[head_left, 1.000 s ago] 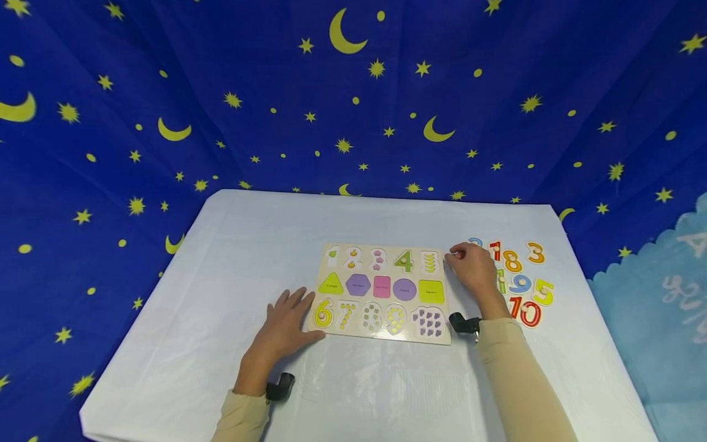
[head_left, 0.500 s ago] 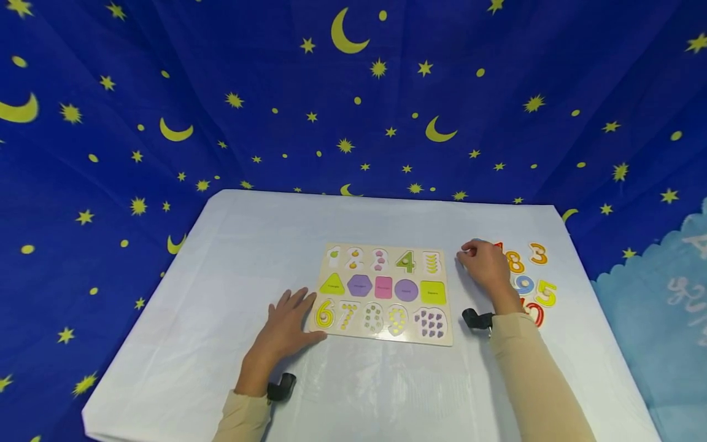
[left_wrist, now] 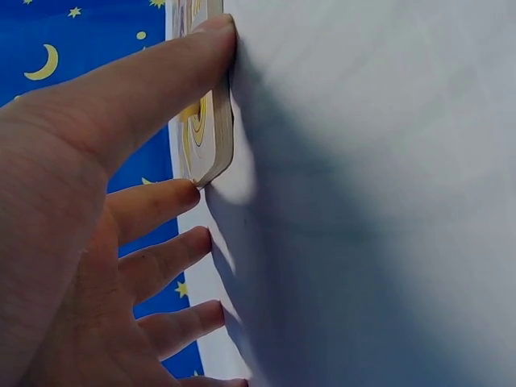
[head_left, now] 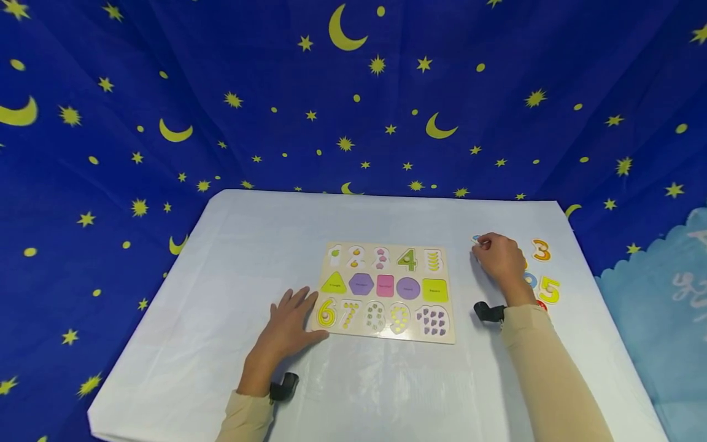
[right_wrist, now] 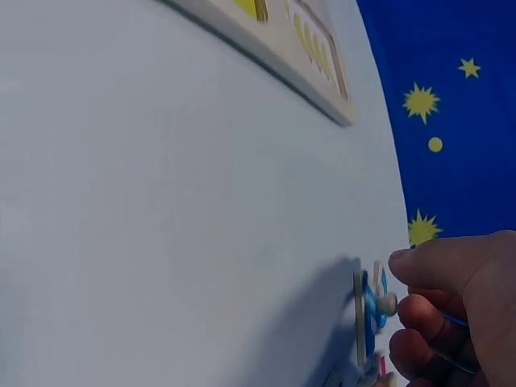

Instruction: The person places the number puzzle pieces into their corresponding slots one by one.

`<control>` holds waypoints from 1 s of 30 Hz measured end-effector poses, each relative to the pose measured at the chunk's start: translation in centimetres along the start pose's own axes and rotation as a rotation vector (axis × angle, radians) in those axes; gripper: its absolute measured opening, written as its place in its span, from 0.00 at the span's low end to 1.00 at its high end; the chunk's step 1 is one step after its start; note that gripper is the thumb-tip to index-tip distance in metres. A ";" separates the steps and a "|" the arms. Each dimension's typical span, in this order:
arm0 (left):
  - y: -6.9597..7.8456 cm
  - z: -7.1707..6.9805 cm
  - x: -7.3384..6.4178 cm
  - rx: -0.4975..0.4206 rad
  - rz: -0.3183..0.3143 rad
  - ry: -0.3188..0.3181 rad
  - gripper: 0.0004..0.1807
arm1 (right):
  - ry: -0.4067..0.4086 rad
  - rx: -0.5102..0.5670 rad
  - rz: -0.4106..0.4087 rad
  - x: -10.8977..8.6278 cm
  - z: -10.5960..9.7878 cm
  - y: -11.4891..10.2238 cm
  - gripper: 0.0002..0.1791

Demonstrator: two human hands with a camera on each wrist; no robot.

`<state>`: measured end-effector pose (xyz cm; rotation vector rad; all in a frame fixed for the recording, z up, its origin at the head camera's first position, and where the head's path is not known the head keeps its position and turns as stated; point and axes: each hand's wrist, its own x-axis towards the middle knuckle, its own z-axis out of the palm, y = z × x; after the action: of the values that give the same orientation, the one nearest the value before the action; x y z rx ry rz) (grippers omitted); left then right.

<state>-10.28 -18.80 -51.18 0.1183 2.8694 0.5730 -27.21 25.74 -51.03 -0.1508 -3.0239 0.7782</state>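
A wooden number puzzle board lies on the table in the head view. My left hand is spread at its lower left corner, thumb on the front edge, fingers along the left side. In the left wrist view, the thumb touches the board's edge. My right hand is over loose number pieces right of the board. Its fingertips are close to the peg of a blue number piece; a gap shows between thumb and fingers. Green 4 and yellow 6 sit in the board.
An orange 3 and a yellow 5 lie at the right on the white table. Other number pieces are partly hidden under my right hand and wrist. A blue star-patterned cloth hangs behind the table.
My right hand has shifted rightward from beside the board's upper right corner to over the number pieces, covering more of them. My left hand keeps its place at the board.
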 end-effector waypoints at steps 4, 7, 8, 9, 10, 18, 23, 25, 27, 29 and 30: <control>0.0 -0.1 0.0 -0.002 -0.001 -0.001 0.50 | -0.022 -0.006 0.015 0.3 -0.2 0.4 0.19; 0.0 -0.2 0.0 -0.001 0.001 0.000 0.50 | -0.037 -0.011 0.030 0.6 -0.2 0.8 0.21; 0.1 -0.2 0.0 0.000 0.004 0.003 0.50 | -0.037 -0.013 0.038 0.7 -0.1 0.9 0.21; 0.1 -0.3 0.0 0.001 0.006 0.003 0.50 | -0.041 -0.014 0.047 0.7 -0.1 1.1 0.21; 0.1 -0.3 0.0 0.000 0.008 0.003 0.50 | -0.043 -0.012 0.054 0.8 -0.1 1.2 0.22; 0.2 -0.2 -0.2 -0.014 0.010 0.005 0.50 | -0.064 0.015 0.062 1.0 0.3 1.5 0.21; 0.4 -0.1 -0.2 -0.008 0.017 0.016 0.50 | -0.029 0.043 0.071 1.0 0.5 1.8 0.19; 0.4 -0.1 -0.2 -0.003 0.021 0.020 0.49 | -0.019 0.056 0.078 1.0 0.6 1.9 0.19; 0.3 -0.1 -0.1 0.003 0.021 0.019 0.50 | -0.015 0.066 0.086 1.1 0.6 1.9 0.19; 0.2 -0.1 -0.1 0.005 0.023 0.019 0.50 | -0.015 0.072 0.097 1.1 0.6 1.8 0.19; 0.2 -0.1 -0.1 0.006 0.022 0.018 0.50 | -0.015 0.075 0.103 1.1 0.7 1.8 0.19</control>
<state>-10.21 -18.68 -51.01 0.1467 2.8904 0.5725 -28.18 27.06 -52.47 -0.3032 -3.0160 0.9034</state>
